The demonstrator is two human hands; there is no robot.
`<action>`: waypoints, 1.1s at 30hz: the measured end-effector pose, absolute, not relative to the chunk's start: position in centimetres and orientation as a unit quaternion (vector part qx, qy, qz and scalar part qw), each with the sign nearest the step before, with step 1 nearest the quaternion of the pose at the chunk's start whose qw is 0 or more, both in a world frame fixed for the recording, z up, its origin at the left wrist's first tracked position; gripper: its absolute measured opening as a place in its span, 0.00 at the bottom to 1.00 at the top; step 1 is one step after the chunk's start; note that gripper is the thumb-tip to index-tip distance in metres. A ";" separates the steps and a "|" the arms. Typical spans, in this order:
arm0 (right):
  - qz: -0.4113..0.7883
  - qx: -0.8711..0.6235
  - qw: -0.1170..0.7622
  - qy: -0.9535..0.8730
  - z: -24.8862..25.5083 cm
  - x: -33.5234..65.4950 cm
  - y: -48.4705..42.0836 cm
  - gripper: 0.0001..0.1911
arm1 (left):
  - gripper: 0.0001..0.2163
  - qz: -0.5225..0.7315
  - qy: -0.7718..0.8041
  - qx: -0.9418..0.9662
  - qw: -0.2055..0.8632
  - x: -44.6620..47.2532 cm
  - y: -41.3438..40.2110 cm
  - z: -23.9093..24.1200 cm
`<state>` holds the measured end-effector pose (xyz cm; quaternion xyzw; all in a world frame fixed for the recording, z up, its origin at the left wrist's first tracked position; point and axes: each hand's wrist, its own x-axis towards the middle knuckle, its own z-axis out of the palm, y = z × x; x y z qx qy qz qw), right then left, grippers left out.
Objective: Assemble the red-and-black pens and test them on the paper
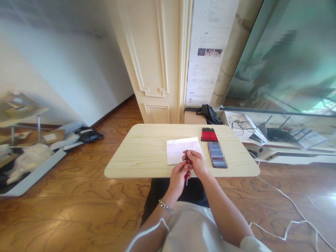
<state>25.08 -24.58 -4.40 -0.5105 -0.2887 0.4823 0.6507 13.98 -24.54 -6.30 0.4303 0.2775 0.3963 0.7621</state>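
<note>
A red and black pen point(186, 162) is held upright at the near edge of the table, with both hands on it. My left hand point(177, 178) pinches its red lower part, and a thin pale piece sticks out below the fingers. Higher up, my right hand point(198, 163) has its fingers closed round the black end. Part of the pen is hidden by the fingers. Beneath and behind the hands lies a white sheet of paper point(181, 145). Several red and black pens point(209, 134) lie side by side in a row at the table's right rear.
A blurred-out dark phone-like object point(217, 154) lies right of the paper on the pale wooden table point(131, 150). Behind the table rest a black bag point(210, 113) and a cream door point(152, 52). White cables point(286, 227) trail over the floor at right.
</note>
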 end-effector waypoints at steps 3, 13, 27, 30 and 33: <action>0.472 -0.508 0.656 -0.299 -4.6 25.3 -24.5 0.22 | 0.14 0.405 0.275 0.429 0.759 13.9 -24.5 -6.5; 0.465 -0.515 0.648 -0.312 -4.8 25.8 -24.7 0.20 | 0.16 0.409 0.273 0.427 0.759 14.0 -24.4 -6.9; 0.468 -0.520 0.626 -0.344 -5.0 26.4 -24.7 0.18 | 0.17 0.410 0.281 0.409 0.765 14.1 -24.2 -6.7; 0.479 -0.522 0.611 -0.354 -5.0 26.5 -24.7 0.19 | 0.18 0.412 0.283 0.405 0.766 14.1 -24.2 -6.8; 0.452 -0.537 0.614 -0.360 -4.9 26.5 -24.6 0.18 | 0.19 0.415 0.288 0.405 0.762 14.1 -24.3 -6.8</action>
